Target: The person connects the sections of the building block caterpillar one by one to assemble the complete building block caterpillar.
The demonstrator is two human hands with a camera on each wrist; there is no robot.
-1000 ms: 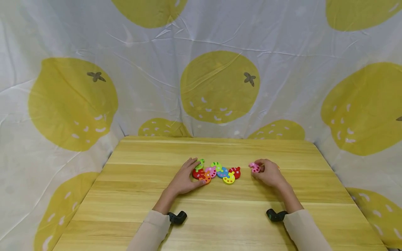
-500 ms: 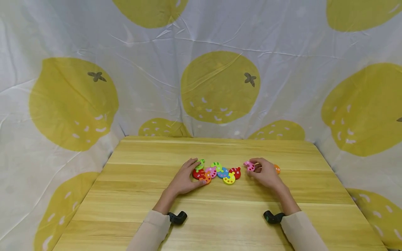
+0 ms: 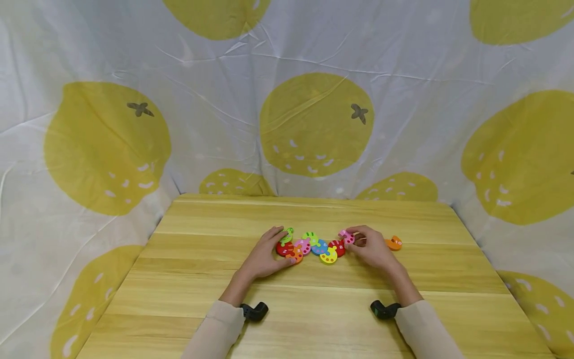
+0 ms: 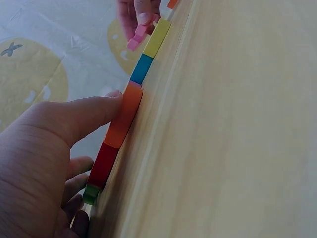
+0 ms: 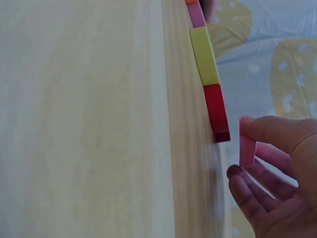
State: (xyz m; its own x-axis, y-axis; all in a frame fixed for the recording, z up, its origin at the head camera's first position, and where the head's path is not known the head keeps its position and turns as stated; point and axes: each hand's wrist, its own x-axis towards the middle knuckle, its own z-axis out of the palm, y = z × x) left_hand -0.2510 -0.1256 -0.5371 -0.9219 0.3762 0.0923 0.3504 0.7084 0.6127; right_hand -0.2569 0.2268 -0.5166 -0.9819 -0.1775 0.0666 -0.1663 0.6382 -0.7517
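Note:
A row of joined, numbered caterpillar puzzle pieces lies mid-table: a green end piece (image 3: 288,234), a red piece (image 3: 284,249), an orange piece (image 3: 293,255) and several more, up to a red 8 piece (image 3: 336,248). My left hand (image 3: 262,255) spans the left end, its thumb resting on the orange piece and its fingertips at the green one. In the left wrist view that thumb (image 4: 99,110) lies straight. My right hand (image 3: 372,247) pinches a pink puzzle piece (image 3: 346,236) just above the red 8 piece; in the right wrist view the pink piece (image 5: 247,146) is raised and apart from it.
An orange piece numbered 10 (image 3: 394,243) lies alone right of my right hand. The wooden table (image 3: 314,319) meets a lemon-print cloth (image 3: 314,124) at its back and sides. A black wrist device (image 3: 254,311) juts from my left sleeve, another (image 3: 384,310) from the right.
My right hand has moved left with the pink piece, from a gap beside the row to its right end. The orange 10 piece has come into view behind it. My left hand has stayed put.

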